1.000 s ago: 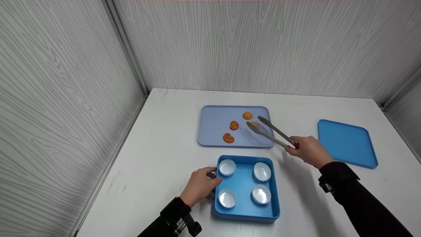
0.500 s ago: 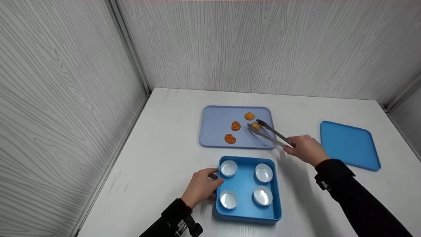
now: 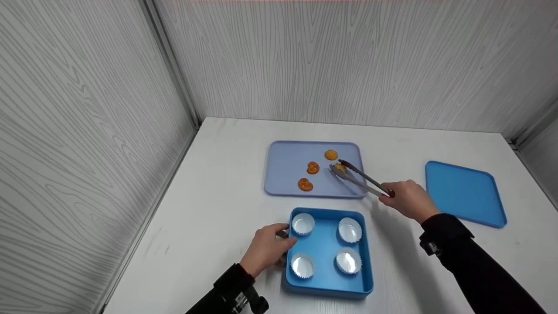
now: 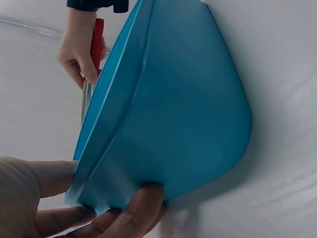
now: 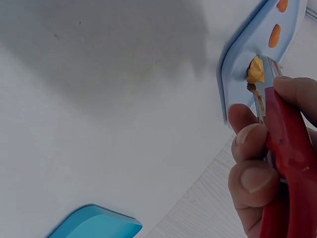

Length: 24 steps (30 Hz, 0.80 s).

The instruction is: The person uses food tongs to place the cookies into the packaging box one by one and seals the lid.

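White worktop (image 3: 218,183): right grip (image 3: 409,199) clamped on tongs (image 3: 369,178), jaws narrower than a second ago, now bracketing one cookie (image 3: 340,167) on the lilac tray (image 3: 283,170); contact unconfirmed. Left grip (image 3: 267,245) clamped on the box (image 3: 324,291).

Right hand (image 5: 253,179), fingers curled round red-handled tongs (image 5: 292,144), just beside the pale blue tray (image 5: 234,74). The metal tips (image 5: 251,87) reach within this tray's outline to a yellow piece (image 5: 256,70); whether they touch it cannot be made out. Two orange pieces (image 5: 275,36) lie farther along the pale blue tray. Across the white tabletop (image 5: 124,134), well apart from the pale blue tray, part of a turquoise tray (image 5: 99,223) shows.
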Tool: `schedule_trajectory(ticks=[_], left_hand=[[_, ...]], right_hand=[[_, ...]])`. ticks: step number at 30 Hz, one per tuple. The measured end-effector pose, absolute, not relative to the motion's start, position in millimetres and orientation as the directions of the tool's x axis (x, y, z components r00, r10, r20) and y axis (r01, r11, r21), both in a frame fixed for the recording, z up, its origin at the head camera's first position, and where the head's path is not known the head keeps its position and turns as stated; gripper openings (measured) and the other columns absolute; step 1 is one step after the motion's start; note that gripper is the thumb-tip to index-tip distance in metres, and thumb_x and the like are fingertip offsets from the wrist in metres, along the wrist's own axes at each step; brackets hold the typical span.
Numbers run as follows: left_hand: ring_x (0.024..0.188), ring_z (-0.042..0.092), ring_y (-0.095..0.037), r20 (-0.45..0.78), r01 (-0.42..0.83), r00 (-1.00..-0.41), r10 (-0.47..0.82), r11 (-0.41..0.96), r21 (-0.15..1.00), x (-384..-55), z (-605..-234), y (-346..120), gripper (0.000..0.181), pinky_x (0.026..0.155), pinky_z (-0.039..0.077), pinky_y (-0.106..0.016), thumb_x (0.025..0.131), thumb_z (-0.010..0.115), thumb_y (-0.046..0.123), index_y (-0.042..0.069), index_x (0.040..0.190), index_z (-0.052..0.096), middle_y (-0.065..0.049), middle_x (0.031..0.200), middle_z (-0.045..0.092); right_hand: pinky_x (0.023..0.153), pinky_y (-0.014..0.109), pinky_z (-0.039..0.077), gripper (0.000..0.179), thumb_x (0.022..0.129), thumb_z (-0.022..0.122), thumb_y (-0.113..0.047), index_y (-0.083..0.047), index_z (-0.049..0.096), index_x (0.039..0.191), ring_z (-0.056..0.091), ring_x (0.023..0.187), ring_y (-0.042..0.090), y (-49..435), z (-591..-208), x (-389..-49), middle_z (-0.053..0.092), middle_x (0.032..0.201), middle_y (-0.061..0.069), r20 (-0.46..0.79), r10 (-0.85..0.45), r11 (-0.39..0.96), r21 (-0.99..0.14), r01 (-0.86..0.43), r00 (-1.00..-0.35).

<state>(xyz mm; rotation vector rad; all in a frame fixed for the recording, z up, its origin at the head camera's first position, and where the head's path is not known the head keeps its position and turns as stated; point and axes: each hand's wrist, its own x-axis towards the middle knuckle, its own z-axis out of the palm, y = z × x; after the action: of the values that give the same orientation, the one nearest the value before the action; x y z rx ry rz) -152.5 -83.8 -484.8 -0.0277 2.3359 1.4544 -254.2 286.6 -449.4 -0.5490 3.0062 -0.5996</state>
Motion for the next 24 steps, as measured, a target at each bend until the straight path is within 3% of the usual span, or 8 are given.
schedule_trajectory(ticks=[9,11,16,24], left_hand=[[0.073,0.068,-0.019,-0.337,-0.225,-0.926,0.17,0.469,0.854,-152.1,-483.1,-83.2,0.049,0.062,0.06,-0.035,0.097,0.07,0.025,0.007,0.142,0.06,-0.01,0.114,0.066],[0.078,0.067,-0.019,-0.32,-0.203,-0.932,0.171,0.485,0.851,-151.6,-483.6,-83.5,0.048,0.063,0.06,-0.034,0.097,0.07,0.025,0.007,0.141,0.06,-0.009,0.113,0.066],[0.088,0.064,-0.017,-0.304,-0.177,-0.937,0.172,0.516,0.838,-150.5,-484.1,-84.5,0.048,0.065,0.058,-0.031,0.097,0.07,0.027,0.007,0.14,0.061,-0.009,0.114,0.066],[0.076,0.066,-0.017,-0.323,-0.204,-0.932,0.167,0.497,0.844,-151.5,-484.7,-83.4,0.049,0.062,0.06,-0.035,0.097,0.071,0.026,0.007,0.141,0.06,-0.01,0.114,0.065]], right_hand=[[0.051,0.026,0.031,0.005,0.094,0.072,-0.011,-0.012,0.069,0.091,0.043,0.058,0.012,297.6,-444.3,-239.7,0.049,0.063,-0.005,0.132,-0.371,0.836,-0.384,-0.392,-0.919],[0.05,0.026,0.033,0.004,0.094,0.072,-0.012,-0.011,0.071,0.098,0.044,0.059,0.012,301.2,-440.6,-233.1,0.053,0.065,-0.006,0.14,-0.374,0.829,-0.392,-0.398,-0.917],[0.049,0.025,0.04,0.024,0.094,0.074,-0.013,-0.009,0.073,0.118,0.05,0.063,0.011,312.1,-429.0,-210.2,0.065,0.076,-0.004,0.144,-0.368,0.821,-0.415,-0.393,-0.919],[0.047,0.022,0.04,0.036,0.091,0.076,-0.012,-0.007,0.071,0.127,0.046,0.061,0.004,330.9,-413.2,-176.0,0.063,0.076,-0.008,0.139,-0.388,0.831,-0.375,-0.411,-0.911]])
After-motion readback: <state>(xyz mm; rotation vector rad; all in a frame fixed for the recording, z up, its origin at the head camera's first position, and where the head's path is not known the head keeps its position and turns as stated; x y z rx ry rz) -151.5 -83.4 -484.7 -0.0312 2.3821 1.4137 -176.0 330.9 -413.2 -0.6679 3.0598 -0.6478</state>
